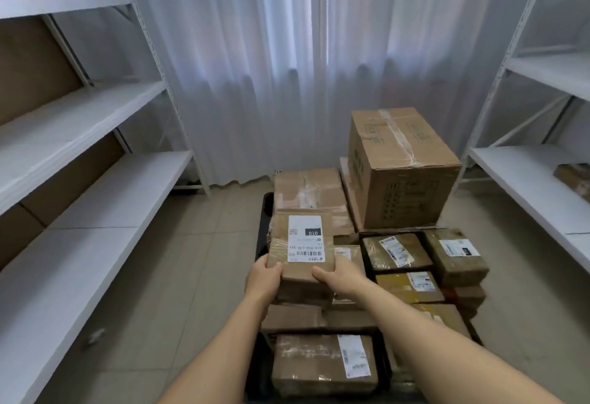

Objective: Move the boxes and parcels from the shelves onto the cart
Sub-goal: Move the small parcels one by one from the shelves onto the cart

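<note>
Both hands hold one small brown parcel [300, 245] over the left side of the cart [264, 228]. Left hand [266, 272] grips its near left corner, thumb on top, fingers underneath and hidden. Right hand [340, 276] grips the near right edge, thumb lying across the top face. Parcel carries a white shipping label [305, 238] with a black "010" patch, printed side up, text upside down to the camera.

Held parcel sits above, possibly touching, a stack of flat brown parcels [306, 292]; contact cannot be judged.

Cart load: large taped carton [402, 164] at far right, a flat taped box [309, 191] at far left just beside it. Right side holds several small labelled parcels [424, 256] packed close together. Near end: one taped parcel with a white label [322, 362].

White metal shelves on the left [79, 122] and on the right [542, 173]. One brown parcel [574, 177] remains on the right shelf. White curtain [303, 68] behind the cart; tiled floor [191, 260].
</note>
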